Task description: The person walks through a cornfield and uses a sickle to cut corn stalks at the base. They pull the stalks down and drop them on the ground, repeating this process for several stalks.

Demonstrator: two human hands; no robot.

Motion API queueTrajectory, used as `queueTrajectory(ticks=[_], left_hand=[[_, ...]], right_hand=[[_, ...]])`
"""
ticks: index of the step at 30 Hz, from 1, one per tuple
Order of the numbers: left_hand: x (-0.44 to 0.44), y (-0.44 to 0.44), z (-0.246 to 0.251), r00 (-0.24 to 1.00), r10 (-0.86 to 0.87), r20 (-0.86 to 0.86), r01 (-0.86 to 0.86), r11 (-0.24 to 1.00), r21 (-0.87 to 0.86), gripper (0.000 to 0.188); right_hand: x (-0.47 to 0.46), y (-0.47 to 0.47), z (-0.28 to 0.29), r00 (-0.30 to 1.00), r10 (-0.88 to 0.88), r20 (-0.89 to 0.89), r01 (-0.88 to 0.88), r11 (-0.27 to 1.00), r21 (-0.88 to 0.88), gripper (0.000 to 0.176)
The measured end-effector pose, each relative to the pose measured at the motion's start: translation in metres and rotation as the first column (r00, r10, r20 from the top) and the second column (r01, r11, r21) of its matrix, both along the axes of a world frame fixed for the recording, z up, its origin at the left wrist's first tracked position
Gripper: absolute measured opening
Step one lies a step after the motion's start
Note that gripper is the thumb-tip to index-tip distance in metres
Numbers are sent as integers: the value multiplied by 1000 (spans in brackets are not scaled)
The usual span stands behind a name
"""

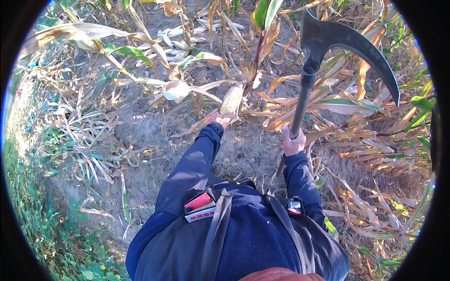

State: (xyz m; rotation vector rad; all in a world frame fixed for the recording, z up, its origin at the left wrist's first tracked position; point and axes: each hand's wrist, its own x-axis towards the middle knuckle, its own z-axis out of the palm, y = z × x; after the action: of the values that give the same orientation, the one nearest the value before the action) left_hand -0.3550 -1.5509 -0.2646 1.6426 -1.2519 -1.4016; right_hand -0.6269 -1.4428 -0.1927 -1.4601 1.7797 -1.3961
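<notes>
My left hand [224, 120] grips the lower end of a pale ear of corn [232, 99], partly wrapped in husk. Just behind that ear rises a dark reddish corn stalk [257, 58]; whether the two are still joined I cannot tell. In my right hand [294, 141] is the handle of a sickle [303, 100], held upright. Its dark curved blade [365, 44] sweeps out to the right, with the tip pointing down, over dry corn leaves. Left of the held ear, another whitish ear in husk [176, 91] hangs among dry leaves.
A pile of pale ears of corn [175, 32] lies on the soil ahead. Dry cornstalks and leaves [372, 140] crowd the right side. Cut leaf litter [95, 158] covers the ground at left, and low green plants [66, 242] grow at lower left.
</notes>
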Motion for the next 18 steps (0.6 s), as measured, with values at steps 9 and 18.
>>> queueTrajectory(ticks=[9,18], left_hand=[[37,34,-65,908,-111,403,-23,949,314,75],[85,103,-115,954,278,-113,-121,700,704,52]], right_hand=[[-16,53,-143,824,420,-380,96,558,824,42],[-46,200,-172,905,342,-254,8,585,811,36]])
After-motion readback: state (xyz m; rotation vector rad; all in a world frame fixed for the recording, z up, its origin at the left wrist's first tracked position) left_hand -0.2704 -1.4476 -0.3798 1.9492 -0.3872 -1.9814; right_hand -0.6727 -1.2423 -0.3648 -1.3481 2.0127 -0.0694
